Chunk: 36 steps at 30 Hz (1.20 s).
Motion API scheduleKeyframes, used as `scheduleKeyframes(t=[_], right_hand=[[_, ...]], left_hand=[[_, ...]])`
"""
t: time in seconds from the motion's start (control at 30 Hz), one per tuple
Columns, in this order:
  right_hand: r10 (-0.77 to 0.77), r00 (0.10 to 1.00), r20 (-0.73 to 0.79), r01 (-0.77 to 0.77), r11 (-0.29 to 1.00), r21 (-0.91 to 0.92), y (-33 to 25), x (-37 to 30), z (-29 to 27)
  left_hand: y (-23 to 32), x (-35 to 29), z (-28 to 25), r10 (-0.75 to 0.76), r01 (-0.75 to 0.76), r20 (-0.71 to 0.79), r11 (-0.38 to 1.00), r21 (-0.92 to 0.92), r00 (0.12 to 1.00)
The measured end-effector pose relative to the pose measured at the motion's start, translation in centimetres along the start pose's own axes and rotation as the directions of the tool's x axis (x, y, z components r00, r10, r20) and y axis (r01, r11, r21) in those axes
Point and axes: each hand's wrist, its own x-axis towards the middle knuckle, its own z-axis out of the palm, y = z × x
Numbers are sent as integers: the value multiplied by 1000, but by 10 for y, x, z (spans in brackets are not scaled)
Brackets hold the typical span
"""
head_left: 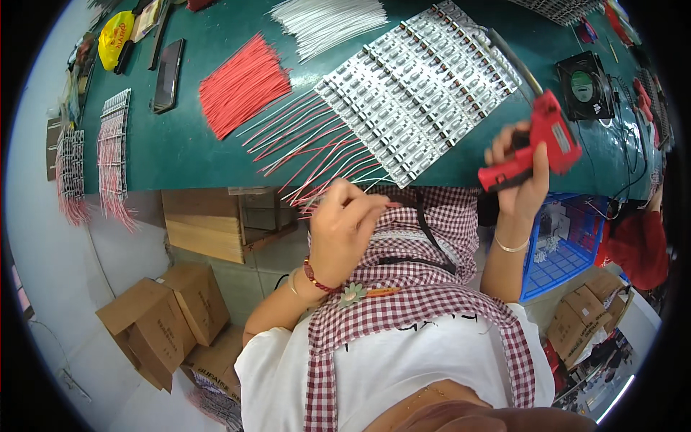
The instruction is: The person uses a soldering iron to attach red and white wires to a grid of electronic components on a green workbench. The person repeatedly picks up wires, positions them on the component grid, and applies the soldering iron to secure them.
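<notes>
Red pistol-shaped tool (558, 140) with a slim metal rod (518, 65): sat clamped in the bent fingers of the right hand (520, 169), raised on an upward forearm at the near edge of the green table (173, 151), right of a ridged silver panel (421, 97). Nearer the body, saw the left hand (345, 230) curled inward, fingers bunched beside thin red and white wires (314, 191); could not tell whether pinched on any. Farther off, saw a flat red wire bundle (245, 86) and a white wire bundle (331, 25), straight-stranded.
</notes>
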Motion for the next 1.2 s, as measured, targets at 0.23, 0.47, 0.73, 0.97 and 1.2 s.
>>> scheduleKeyframes(t=[0.23, 0.47, 0.73, 0.97, 1.2], right_hand=[[189, 967, -170, -253, 788, -562, 7, -112, -8], [299, 933, -202, -361, 766, -531, 11, -160, -15], [267, 921, -284, -381, 773, -507, 20, -157, -11], [200, 949, -245, -314, 495, -810, 27, -173, -30], [185, 973, -135, -174, 219, -960, 21, -171, -26]], left_hand=[[-31, 15, 10, 300, -270, -48, 907, 323, 953], [-32, 10, 15, 270, -260, 18, 906, 333, 963], [-41, 15, 18, 343, -307, -32, 875, 374, 939], [-44, 14, 19, 340, -309, -29, 885, 348, 940], [-43, 16, 17, 339, -313, -14, 884, 346, 941]])
